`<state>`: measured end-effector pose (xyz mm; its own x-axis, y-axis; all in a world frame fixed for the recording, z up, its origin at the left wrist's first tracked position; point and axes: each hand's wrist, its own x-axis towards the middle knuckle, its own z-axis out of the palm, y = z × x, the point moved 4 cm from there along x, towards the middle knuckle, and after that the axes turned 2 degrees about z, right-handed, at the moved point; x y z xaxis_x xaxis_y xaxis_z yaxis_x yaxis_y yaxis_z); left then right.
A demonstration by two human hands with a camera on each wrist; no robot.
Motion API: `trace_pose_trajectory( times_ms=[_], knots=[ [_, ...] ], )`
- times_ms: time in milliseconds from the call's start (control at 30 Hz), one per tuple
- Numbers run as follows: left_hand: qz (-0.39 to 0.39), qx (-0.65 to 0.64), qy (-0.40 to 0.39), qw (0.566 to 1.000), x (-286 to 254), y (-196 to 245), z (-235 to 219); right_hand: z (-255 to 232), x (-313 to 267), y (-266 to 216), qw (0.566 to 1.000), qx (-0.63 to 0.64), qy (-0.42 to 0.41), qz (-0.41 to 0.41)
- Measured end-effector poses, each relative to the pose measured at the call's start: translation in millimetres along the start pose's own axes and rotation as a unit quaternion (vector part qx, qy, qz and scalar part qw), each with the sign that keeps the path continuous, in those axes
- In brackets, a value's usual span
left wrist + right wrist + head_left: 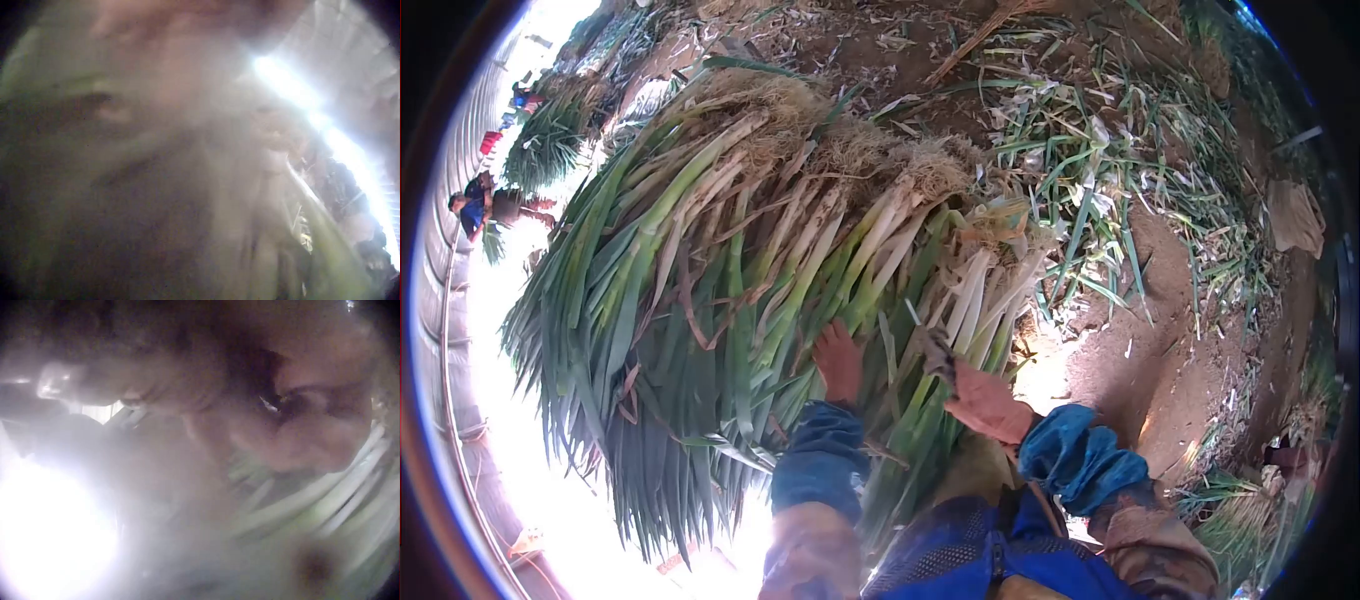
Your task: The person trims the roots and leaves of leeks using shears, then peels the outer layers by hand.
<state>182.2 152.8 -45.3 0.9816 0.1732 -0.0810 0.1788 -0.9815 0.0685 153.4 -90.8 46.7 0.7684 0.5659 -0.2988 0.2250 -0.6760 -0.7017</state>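
A large heap of long green onions (pixel 730 290) spreads before me in the head view, roots toward the top and dark leaves toward the bottom. My left hand (pixel 837 362) rests on the stalks at the heap's middle, fingers extended among the leaves. To its right, my right hand (pixel 990 402) grips a small dark tool (pixel 937 355) with a thin bright tip over the pale stalks. Curled fingers of that hand (pixel 300 440) show close to white stalks (pixel 337 494) in the right wrist view. Haze blurs most of the left wrist view.
Cut leaves and trimmings (pixel 1100 190) litter the soil at the upper right. Another onion pile (pixel 550 145) and a person (pixel 475 205) are at the far left, by a pale ribbed wall (pixel 440 330). More onions (pixel 1240 520) lie at the lower right.
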Motion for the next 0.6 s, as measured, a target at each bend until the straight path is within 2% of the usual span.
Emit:
trace_pose_trajectory(
  times_ms=[67,133,167,233,267,300,333,367,467,500,567,600],
  knots=[
    [0.000,0.050,0.045,0.998,-6.6,-5.5,14.8,4.1,3.8,-11.5,1.000,-0.015,0.003,-0.012],
    [-0.021,0.020,-0.073,0.997,0.3,-16.4,15.4,14.9,-2.2,-16.3,0.998,-0.021,0.032,-0.042],
    [-0.030,0.005,-0.131,0.991,4.1,-22.5,13.5,17.4,-5.8,-15.6,1.000,0.003,0.006,0.001],
    [0.042,-0.122,-0.097,0.987,-0.6,-37.8,2.1,17.2,-18.7,-17.9,0.993,0.050,-0.049,0.090],
    [0.076,-0.185,-0.084,0.976,-8.5,-41.5,-1.0,15.3,-28.5,-22.9,0.994,0.054,-0.053,0.082],
    [-0.014,-0.285,-0.197,0.938,-21.1,-42.2,2.5,13.2,-41.9,-28.4,0.994,0.059,-0.061,0.074],
    [-0.102,-0.377,-0.299,0.870,-30.1,-39.3,5.3,10.2,-51.7,-33.1,0.994,0.062,-0.066,0.064],
    [-0.183,-0.458,-0.388,0.779,-32.2,-33.6,6.1,14.1,-56.3,-35.9,0.986,0.060,-0.112,0.106],
    [-0.173,-0.479,-0.407,0.758,5.2,12.5,-16.8,34.5,-65.4,-37.0,0.988,0.058,-0.127,0.063],
    [-0.077,-0.612,-0.343,0.709,20.3,35.1,-42.6,41.7,-63.4,-31.9,0.987,0.043,-0.137,0.073],
    [0.006,-0.764,-0.266,0.588,66.9,72.6,-104.8,53.8,-53.8,-21.4,0.983,0.013,-0.158,0.090],
    [-0.008,-0.801,-0.266,0.536,90.6,84.3,-122.7,48.7,-48.2,-14.6,0.987,0.017,-0.126,0.100]
  ],
)
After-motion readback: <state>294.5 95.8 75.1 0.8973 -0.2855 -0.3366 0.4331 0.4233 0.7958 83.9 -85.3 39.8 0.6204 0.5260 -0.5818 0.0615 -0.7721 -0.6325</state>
